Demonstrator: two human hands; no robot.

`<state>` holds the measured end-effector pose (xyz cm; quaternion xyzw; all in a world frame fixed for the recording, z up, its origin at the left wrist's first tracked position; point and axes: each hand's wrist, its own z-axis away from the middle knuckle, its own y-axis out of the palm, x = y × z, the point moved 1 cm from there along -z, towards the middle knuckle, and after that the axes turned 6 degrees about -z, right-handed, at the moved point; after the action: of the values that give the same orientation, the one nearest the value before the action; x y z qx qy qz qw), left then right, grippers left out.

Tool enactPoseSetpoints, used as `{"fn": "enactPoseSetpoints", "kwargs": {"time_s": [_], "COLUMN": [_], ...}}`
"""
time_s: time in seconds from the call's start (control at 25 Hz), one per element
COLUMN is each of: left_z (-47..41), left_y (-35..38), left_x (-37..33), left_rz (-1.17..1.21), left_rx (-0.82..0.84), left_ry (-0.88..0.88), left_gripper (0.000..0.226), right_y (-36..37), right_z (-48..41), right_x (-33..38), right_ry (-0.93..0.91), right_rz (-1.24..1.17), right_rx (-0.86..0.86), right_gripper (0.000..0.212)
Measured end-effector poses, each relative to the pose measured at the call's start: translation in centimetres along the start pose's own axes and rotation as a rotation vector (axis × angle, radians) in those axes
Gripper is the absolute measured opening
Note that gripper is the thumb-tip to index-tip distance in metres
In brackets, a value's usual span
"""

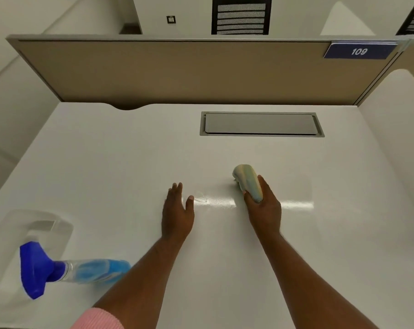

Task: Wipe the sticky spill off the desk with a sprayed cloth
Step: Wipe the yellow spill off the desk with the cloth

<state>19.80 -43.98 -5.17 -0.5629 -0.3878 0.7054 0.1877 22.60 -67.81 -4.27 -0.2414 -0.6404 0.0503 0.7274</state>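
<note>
My right hand (264, 207) grips a bunched pale green-and-cream cloth (247, 180), its far end pressed against the white desk (130, 162). A wet, glossy smear (213, 201) with small droplets lies on the desk between my two hands. My left hand (177, 210) rests flat on the desk left of the smear, fingers apart, holding nothing. A spray bottle (82, 271) with blue liquid and a blue trigger head lies on its side at the near left, partly hidden behind my left forearm.
A grey cable-tray lid (260, 124) is set into the desk at the back right. A tan partition (177, 72) with a blue "109" sign (359, 51) closes off the far edge. A clear plastic container (39, 224) sits at the near left by the bottle.
</note>
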Motion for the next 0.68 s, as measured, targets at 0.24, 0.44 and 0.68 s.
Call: {"fn": "enactPoseSetpoints", "kwargs": {"time_s": [0.24,0.44,0.68], "left_z": [3.5,4.2,4.2], "left_y": [1.1,1.1,1.1], "left_x": [4.8,6.7,6.9], "left_rz": [-0.553,-0.655,-0.699], "left_rx": [0.058,0.13,0.154], "left_ry": [0.194,0.151,0.165], "left_gripper": [0.076,0.078,0.07], "right_y": [3.2,7.8,13.5], "right_z": [2.7,2.3,4.0], "right_x": [-2.5,-1.7,0.5], "right_ry": [-0.558,-0.47,-0.647], "right_rz": [0.438,0.606,0.674], "right_rx": [0.154,0.394,0.589], "right_gripper": [0.045,0.063,0.055]}}
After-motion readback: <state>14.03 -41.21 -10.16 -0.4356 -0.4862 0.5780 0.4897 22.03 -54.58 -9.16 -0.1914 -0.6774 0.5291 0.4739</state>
